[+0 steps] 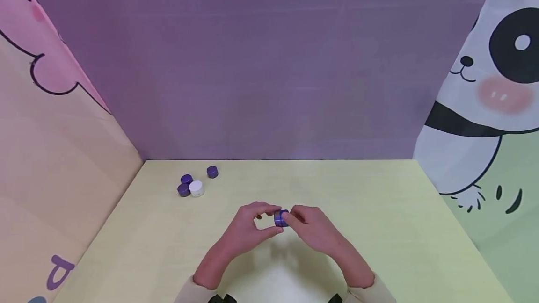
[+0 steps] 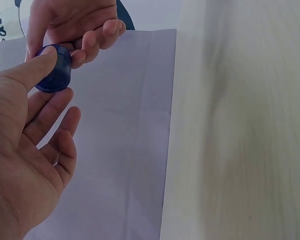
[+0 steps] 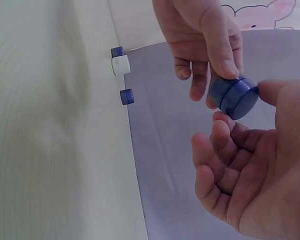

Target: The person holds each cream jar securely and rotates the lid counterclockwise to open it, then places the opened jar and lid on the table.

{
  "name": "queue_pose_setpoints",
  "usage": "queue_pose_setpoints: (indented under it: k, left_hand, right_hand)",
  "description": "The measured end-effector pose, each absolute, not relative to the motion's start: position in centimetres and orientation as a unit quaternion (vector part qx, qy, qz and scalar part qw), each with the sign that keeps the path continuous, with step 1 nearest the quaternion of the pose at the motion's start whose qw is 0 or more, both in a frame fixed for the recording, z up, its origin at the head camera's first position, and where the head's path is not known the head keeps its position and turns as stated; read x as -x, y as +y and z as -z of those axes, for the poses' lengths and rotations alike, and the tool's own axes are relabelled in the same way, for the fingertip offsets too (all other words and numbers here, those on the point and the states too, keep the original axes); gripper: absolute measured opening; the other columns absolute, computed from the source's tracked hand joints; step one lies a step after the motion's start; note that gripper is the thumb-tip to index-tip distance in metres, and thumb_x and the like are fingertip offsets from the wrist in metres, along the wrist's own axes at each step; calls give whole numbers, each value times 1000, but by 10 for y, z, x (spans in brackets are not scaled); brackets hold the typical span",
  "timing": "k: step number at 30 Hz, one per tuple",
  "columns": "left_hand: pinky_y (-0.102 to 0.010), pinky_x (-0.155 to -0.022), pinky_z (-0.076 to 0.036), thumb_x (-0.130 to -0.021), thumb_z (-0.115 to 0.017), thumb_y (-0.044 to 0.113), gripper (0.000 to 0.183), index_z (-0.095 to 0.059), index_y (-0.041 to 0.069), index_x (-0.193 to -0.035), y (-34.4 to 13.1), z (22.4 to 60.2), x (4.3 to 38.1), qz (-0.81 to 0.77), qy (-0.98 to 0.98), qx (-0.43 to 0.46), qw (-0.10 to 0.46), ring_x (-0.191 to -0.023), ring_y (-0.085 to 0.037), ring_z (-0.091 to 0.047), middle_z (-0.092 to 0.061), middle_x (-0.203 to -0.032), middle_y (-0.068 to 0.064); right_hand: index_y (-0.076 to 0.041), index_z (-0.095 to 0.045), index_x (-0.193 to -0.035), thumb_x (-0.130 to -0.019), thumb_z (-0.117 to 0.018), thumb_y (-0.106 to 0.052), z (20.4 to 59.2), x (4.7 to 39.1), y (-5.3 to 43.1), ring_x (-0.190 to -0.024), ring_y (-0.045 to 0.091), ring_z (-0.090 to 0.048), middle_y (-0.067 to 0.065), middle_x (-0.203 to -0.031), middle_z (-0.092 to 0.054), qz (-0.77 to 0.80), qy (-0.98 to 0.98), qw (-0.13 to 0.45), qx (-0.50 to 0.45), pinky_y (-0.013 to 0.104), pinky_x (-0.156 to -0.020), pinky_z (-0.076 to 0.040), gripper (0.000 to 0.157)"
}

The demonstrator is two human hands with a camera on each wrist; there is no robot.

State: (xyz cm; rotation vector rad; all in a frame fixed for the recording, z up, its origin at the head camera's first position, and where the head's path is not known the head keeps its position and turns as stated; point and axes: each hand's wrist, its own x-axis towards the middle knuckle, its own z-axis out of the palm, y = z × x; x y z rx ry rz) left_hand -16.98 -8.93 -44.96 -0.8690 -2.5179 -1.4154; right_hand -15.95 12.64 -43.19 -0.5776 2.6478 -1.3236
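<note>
A small round blue jar (image 1: pixel 279 219) with a lid is held up above the table, between both hands. My left hand (image 1: pixel 249 229) pinches one end of it, thumb on the near side and fingers behind. My right hand (image 1: pixel 315 229) pinches the opposite end between thumb and forefinger, its other fingers loosely curled. In the right wrist view, a seam runs round the blue jar (image 3: pixel 235 96), between its two parts. From the left wrist view, the left thumb covers some of the blue jar (image 2: pixel 55 72).
At the table's back left stand a white jar (image 1: pixel 196 189) and two purple-blue jars (image 1: pixel 183 190) close together. Another purple-blue jar (image 1: pixel 212 172) stands slightly apart, farther back. A purple wall (image 1: pixel 273 69) rises behind the pale table (image 1: pixel 400 228), with printed panels on both sides.
</note>
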Motion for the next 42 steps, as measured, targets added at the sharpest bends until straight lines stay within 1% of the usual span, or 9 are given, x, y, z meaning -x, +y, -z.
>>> queue_pose_setpoints:
  k: [6,11,16,19,22,27,31,35,42]
  left_hand:
    - [-35,-76,-48,-79,-82,31,36,-72,23,-113,-88,452,169,474,-831,287,53,-93,-8,-58,-66,-101,19]
    - [-35,-76,-48,-79,-82,29,37,-72,22,-113,-89,452,169,472,-830,291,54,-92,-8,-58,-67,-100,19]
    - [-44,-77,-48,-79,-82,32,37,-72,21,-114,-90,455,169,476,-829,290,42,-92,-8,-58,-66,-100,20]
    - [-44,-78,-48,-79,-82,32,37,-72,22,-113,-90,455,169,476,-830,288,43,-93,-8,-58,-66,-101,20]
    - [-40,-77,-49,-79,-82,31,37,-72,21,-113,-90,454,170,471,-833,287,51,-94,-10,-59,-66,-102,20]
    - [-38,-76,-49,-79,-82,30,38,-72,19,-114,-90,455,170,464,-837,287,50,-93,-10,-60,-67,-103,17]
    - [-36,-76,-49,-79,-82,31,38,-72,19,-114,-90,457,169,461,-838,287,52,-93,-8,-59,-67,-103,16]
    - [-38,-77,-49,-79,-82,30,38,-72,19,-114,-91,458,169,460,-839,286,54,-93,-7,-58,-67,-102,17]
    - [-43,-78,-49,-79,-82,31,38,-71,20,-114,-88,461,168,460,-842,281,37,-94,-7,-58,-66,-102,19]
  right_hand:
    - [-18,-66,-97,-96,-61,-38,427,158,131,-66,13,-56,-7,-82,-62,460,857,72,220,30,-59,-46,21]
    - [-22,-68,-103,-92,-68,-30,427,159,133,-72,14,-60,-9,-92,-64,453,857,52,238,31,-61,-50,14]
    - [-20,-66,-113,-89,-72,-27,430,159,136,-75,12,-62,-9,-98,-65,457,850,53,258,30,-63,-52,25]
    - [-14,-61,-123,-90,-71,-31,429,160,137,-76,11,-62,-5,-103,-66,453,852,58,256,30,-65,-52,39]
    - [-10,-57,-126,-94,-64,-38,427,163,137,-77,11,-61,-1,-105,-66,446,861,60,237,31,-66,-51,43]
    - [-14,-64,-105,-101,-48,-44,427,166,138,-73,16,-60,2,-92,-65,443,869,77,207,33,-66,-49,34]
    - [-16,-66,-87,-103,-42,-47,429,167,136,-74,18,-62,0,-80,-64,445,868,91,200,34,-68,-50,42]
    - [-15,-64,-74,-102,-37,-53,429,167,134,-65,15,-57,-1,-68,-61,432,876,101,186,33,-61,-46,54]
    - [-12,-65,-73,-100,-41,-56,430,165,134,-61,15,-54,-2,-65,-60,425,879,124,178,31,-56,-42,57]
